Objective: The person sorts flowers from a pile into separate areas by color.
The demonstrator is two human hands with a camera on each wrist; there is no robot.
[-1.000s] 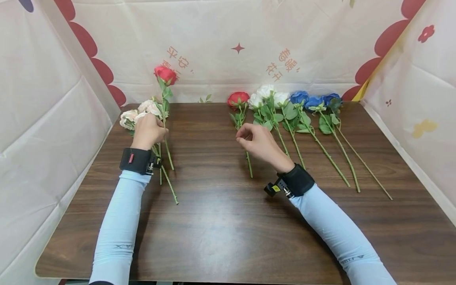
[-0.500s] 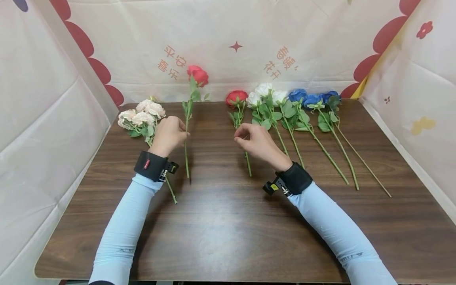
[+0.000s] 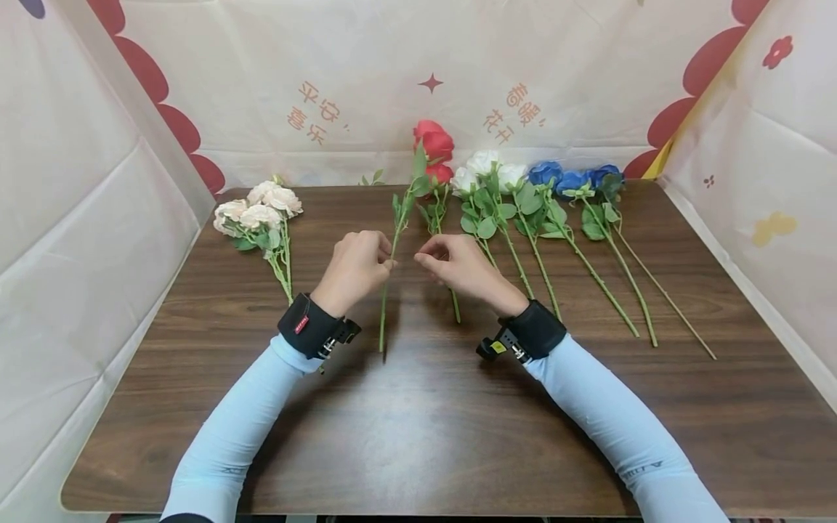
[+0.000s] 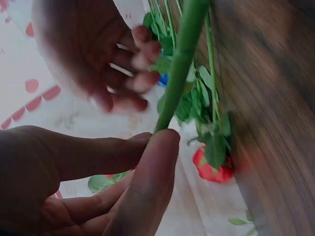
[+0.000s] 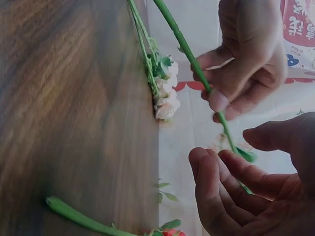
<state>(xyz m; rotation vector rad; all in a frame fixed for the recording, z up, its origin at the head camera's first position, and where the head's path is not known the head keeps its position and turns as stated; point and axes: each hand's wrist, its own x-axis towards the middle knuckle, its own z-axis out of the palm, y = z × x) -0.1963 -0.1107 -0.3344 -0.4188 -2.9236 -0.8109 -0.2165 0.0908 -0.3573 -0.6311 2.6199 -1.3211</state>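
In the head view my left hand pinches the green stem of a red rose between thumb and fingers. The rose tilts up over the table, its bloom overlapping a second red rose that lies on the tabletop. My right hand is just right of the held stem, above the lying rose's stem. From the right wrist view, the right hand's fingers are loosely bent, with a gap to the thumb and nothing gripped. The left wrist view shows the pinched stem close up.
Several cream flowers lie at the table's left. White roses and blue roses lie along the back right, stems toward the front. A printed cloth encloses the brown table at back and sides.
My left hand has carried the red rose rightward from beside the cream flowers to near my right hand. The right hand has barely moved.
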